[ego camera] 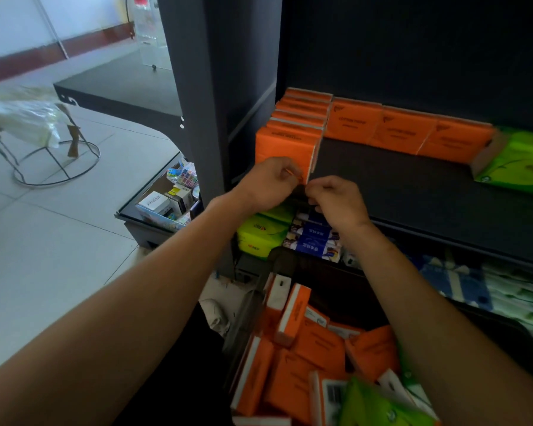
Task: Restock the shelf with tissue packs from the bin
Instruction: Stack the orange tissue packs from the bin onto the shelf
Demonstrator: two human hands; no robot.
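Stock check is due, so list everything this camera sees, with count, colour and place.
shelf orange packs: about nine, orange, a row down the left side of the shelf, three across its back
shelf green pack: at least one, green, right end
bin orange packs: many, orange, jumbled in the bin
bin green packs: a few, green, near side
lower-shelf packs: several, yellow-green and blue-white, one level down
stool: one, dark frame, floor at left
left hand: one, pinching the lower edge of the frontmost orange pack
right hand: one, curled beside it, grip unclear
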